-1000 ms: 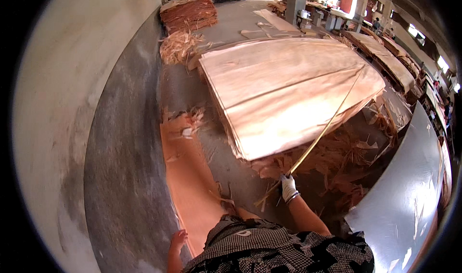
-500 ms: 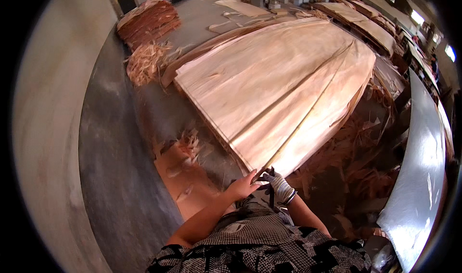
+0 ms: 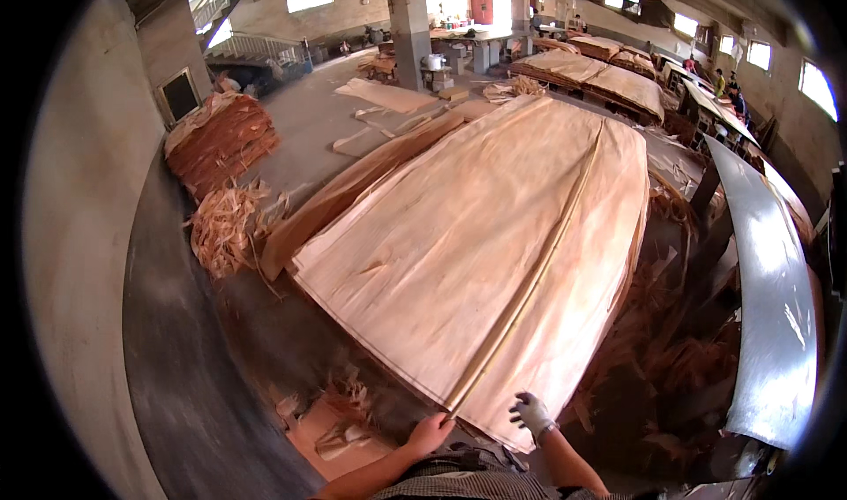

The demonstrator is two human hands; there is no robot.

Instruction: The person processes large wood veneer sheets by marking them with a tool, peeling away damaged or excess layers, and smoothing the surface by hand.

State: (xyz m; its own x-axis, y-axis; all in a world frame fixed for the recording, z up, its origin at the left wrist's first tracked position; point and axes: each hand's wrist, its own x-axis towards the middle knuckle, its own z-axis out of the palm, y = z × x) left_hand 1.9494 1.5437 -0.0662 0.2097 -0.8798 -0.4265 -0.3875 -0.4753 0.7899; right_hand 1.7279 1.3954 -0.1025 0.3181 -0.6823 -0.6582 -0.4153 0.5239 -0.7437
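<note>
A tall stack of thin wood veneer sheets spreads out in front of me, its top sheet pale and slightly rippled. Lengthwise over it runs a long, thin yellowish stick. At the stack's near edge, my bare left hand is closed around the stick's near end. My right hand, in a light glove with dark fingertips, is held above the near right corner of the top sheet. Its fingers are spread and hold nothing.
Veneer scraps lie in a heap left of the stack, near a reddish veneer pile. A shiny metal sheet stands at the right. Pillars, more veneer stacks and several people are farther back.
The view has tilted up, showing more of the hall. My right hand has left the stick's near end and opened to the right. The stick, raised with a shadow beside it before, now lies along the sheet.
</note>
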